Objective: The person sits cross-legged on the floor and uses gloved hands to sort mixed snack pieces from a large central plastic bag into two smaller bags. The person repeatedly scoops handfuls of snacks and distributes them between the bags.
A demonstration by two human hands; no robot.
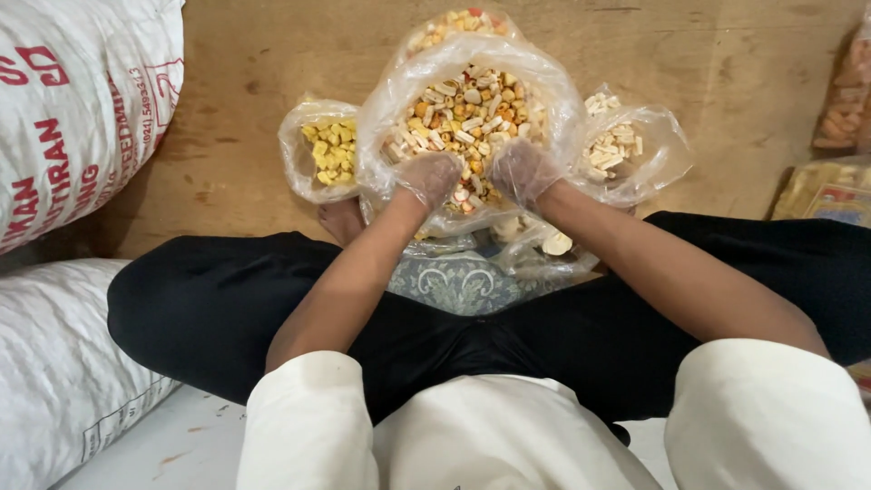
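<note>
Large clear plastic bag of mixed orange and white snack pieces (467, 113) stands central on brown wooden floor (245, 54), before the crossed legs. Left hand (428, 177) and right hand (522, 170) rest inside its near rim. Small clear bag of yellow pieces (327, 150) touches its left side; clear bag of white pieces (621, 145) its right; another bag of mixed pieces (458, 20) behind. White woven sacks (73, 109) at floor's left edge.

bright, even, soft light with faint shadows, mild glare on the clear plastic bags (472, 68), edges slightly stretched and soft.
</note>
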